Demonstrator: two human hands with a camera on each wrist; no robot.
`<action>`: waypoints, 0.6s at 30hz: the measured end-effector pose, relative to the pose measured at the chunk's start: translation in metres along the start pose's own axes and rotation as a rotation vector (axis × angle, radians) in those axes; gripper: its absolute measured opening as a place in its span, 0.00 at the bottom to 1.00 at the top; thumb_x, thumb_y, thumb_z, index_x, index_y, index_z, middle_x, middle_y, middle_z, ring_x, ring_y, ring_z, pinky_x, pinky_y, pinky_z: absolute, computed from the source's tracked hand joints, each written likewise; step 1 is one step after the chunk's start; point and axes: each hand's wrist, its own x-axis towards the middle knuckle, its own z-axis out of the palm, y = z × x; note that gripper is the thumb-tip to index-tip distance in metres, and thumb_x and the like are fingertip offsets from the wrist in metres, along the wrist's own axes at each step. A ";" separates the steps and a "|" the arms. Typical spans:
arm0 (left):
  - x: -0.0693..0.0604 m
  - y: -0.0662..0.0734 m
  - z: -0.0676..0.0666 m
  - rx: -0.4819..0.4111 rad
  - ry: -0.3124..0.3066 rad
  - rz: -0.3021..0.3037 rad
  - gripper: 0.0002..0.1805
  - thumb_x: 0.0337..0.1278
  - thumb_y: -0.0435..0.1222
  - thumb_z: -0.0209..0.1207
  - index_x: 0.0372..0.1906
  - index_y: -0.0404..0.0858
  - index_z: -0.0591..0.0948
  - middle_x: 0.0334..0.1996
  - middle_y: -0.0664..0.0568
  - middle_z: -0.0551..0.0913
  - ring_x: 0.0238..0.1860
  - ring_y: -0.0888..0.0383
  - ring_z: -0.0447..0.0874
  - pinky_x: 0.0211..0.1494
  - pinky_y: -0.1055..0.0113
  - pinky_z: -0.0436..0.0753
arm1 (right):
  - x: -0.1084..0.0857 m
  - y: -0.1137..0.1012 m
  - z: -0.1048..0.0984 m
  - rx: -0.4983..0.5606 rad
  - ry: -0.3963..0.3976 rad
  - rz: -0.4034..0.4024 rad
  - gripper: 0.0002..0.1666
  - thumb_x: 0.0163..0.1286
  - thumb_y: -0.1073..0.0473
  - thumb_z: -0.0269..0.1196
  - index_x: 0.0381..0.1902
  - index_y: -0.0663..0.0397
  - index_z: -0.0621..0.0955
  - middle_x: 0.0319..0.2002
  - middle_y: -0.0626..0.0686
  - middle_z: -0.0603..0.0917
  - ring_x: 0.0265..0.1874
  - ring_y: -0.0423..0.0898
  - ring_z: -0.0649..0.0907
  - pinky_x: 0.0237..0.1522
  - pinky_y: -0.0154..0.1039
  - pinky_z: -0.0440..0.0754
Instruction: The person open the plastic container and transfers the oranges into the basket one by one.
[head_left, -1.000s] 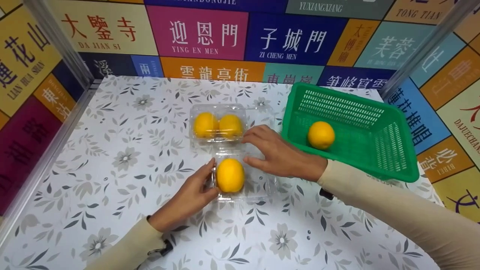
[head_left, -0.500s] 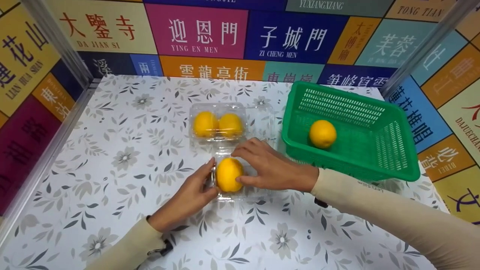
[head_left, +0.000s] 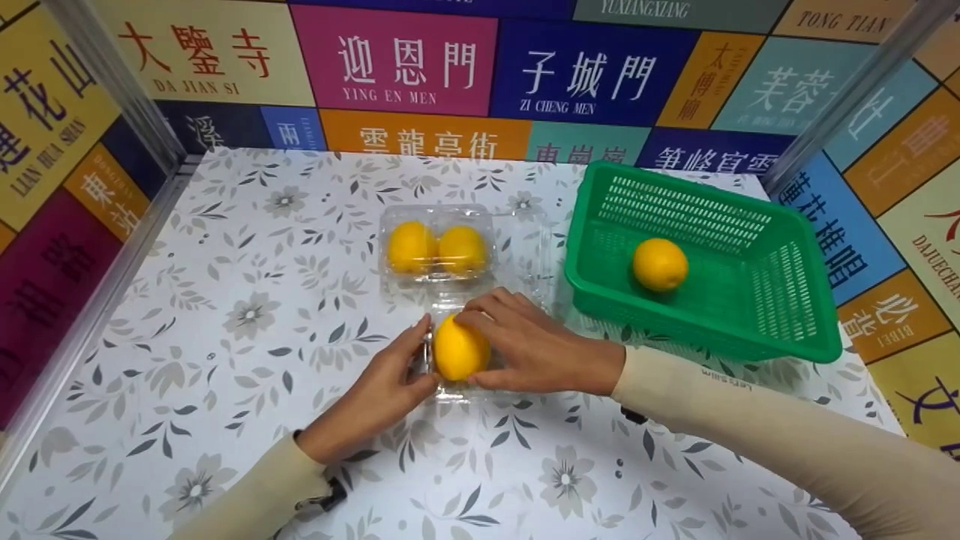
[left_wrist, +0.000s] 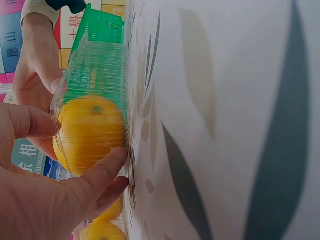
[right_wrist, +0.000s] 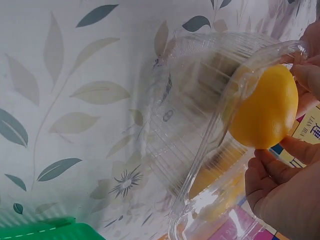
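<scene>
A clear plastic fruit box [head_left: 442,395] lies on the table with an orange [head_left: 454,351] at its left end. My left hand [head_left: 379,397] holds the box's left side, thumb and fingers against the wall and rim in the left wrist view. My right hand [head_left: 536,352] grips the orange between thumb and fingers from the right. The right wrist view shows those fingertips on the orange [right_wrist: 267,112] beside the box rim. My right hand hides much of the box's right part in the head view.
Behind sits another clear box [head_left: 517,240] with two oranges [head_left: 411,247] in its left half. A green basket [head_left: 712,326] at the right holds one orange [head_left: 660,265]. Printed panels [head_left: 405,64] border the floral-patterned table [head_left: 247,420].
My right hand has come left and toward me onto the orange, which now tilts slightly. The orange in the basket has rolled right. My left hand has stayed in place.
</scene>
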 end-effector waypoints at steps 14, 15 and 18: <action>-0.001 0.001 0.001 -0.013 -0.002 -0.026 0.49 0.70 0.30 0.61 0.90 0.33 0.50 0.89 0.40 0.55 0.86 0.48 0.57 0.86 0.49 0.60 | 0.012 -0.008 0.007 -0.051 -0.071 0.106 0.44 0.68 0.38 0.78 0.71 0.53 0.73 0.61 0.52 0.81 0.60 0.53 0.75 0.62 0.49 0.75; -0.002 0.001 0.001 -0.017 -0.004 -0.027 0.49 0.70 0.30 0.61 0.90 0.33 0.50 0.89 0.41 0.55 0.86 0.49 0.56 0.86 0.49 0.60 | 0.012 -0.009 0.009 -0.058 -0.072 0.110 0.45 0.68 0.38 0.78 0.71 0.54 0.72 0.59 0.53 0.82 0.59 0.53 0.75 0.61 0.49 0.75; -0.002 0.001 0.001 -0.018 -0.010 -0.028 0.50 0.70 0.31 0.61 0.90 0.34 0.49 0.89 0.42 0.54 0.86 0.50 0.56 0.86 0.50 0.60 | 0.012 -0.010 0.013 -0.071 -0.073 0.117 0.48 0.68 0.35 0.77 0.71 0.55 0.70 0.55 0.55 0.82 0.55 0.54 0.75 0.57 0.49 0.74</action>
